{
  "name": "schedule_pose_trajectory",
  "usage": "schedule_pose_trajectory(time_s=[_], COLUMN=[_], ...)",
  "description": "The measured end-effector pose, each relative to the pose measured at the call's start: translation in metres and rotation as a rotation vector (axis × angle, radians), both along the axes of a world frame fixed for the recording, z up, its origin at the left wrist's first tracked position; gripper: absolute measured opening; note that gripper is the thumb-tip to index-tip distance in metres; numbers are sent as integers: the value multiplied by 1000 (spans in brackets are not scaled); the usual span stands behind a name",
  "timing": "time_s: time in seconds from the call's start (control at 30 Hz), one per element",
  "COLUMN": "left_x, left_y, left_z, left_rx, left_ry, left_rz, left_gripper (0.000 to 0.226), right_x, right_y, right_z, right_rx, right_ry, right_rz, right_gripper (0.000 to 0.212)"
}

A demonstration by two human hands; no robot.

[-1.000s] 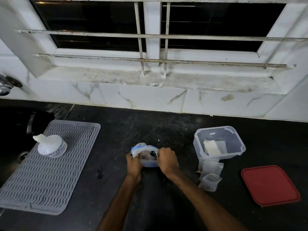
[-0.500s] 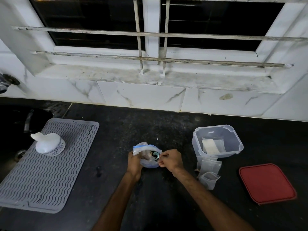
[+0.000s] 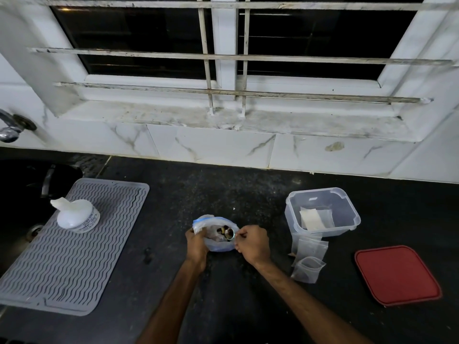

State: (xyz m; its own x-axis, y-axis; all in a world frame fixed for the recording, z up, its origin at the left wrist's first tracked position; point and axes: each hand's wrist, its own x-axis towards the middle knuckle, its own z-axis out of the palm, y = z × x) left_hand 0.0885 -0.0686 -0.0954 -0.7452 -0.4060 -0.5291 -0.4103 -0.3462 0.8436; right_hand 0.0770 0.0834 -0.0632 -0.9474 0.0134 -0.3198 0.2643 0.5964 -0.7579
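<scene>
A small clear zip bag with a blue seal strip (image 3: 216, 240) sits on the black counter (image 3: 223, 194), its mouth pulled open. Dark and shiny bits show inside it. My left hand (image 3: 196, 247) grips the bag's left edge. My right hand (image 3: 252, 243) pinches the right edge of the mouth between thumb and fingers. Both forearms reach in from the bottom of the view.
A clear plastic box (image 3: 323, 212) with white packets inside stands to the right; two small zip bags (image 3: 309, 256) lie in front of it. A red lid (image 3: 397, 275) lies far right. On the left a grey ribbed mat (image 3: 69, 256) bears a white jar (image 3: 77, 216); the sink (image 3: 22, 194) is beyond.
My right hand has shifted from over the bag to its right edge and the mouth now stands wider open, showing the contents. The left hand keeps its grip.
</scene>
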Motion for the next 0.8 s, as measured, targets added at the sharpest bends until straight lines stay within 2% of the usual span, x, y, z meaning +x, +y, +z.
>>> schedule_pose_trajectory(time_s=[0.07, 0.13, 0.23, 0.27, 0.37, 0.53, 0.7, 0.8], left_x=[0, 1, 6, 8, 13, 16, 22, 27], left_y=[3, 4, 1, -2, -3, -4, 4, 6], left_z=[7, 8, 3, -1, 4, 3, 15, 22], left_rx=[7, 17, 14, 14, 4, -50, -87, -102], left_ry=[-6, 8, 21, 29, 50, 71, 83, 105], left_rz=[18, 12, -17, -37, -65, -97, -129, -186], left_gripper=[56, 53, 70, 69, 43, 39, 31, 27], right_x=[3, 5, 5, 5, 5, 4, 0, -7], right_y=[3, 7, 16, 19, 22, 16, 1, -3], right_z=[9, 16, 22, 22, 22, 18, 12, 0], right_rx=[-27, -154, -347, -381, -416, -312, -98, 28], right_ry=[16, -51, -181, -208, -249, -204, -102, -63], right_rz=[-11, -81, -201, -219, -224, -187, -99, -44], right_gripper=[14, 16, 8, 8, 9, 7, 27, 17])
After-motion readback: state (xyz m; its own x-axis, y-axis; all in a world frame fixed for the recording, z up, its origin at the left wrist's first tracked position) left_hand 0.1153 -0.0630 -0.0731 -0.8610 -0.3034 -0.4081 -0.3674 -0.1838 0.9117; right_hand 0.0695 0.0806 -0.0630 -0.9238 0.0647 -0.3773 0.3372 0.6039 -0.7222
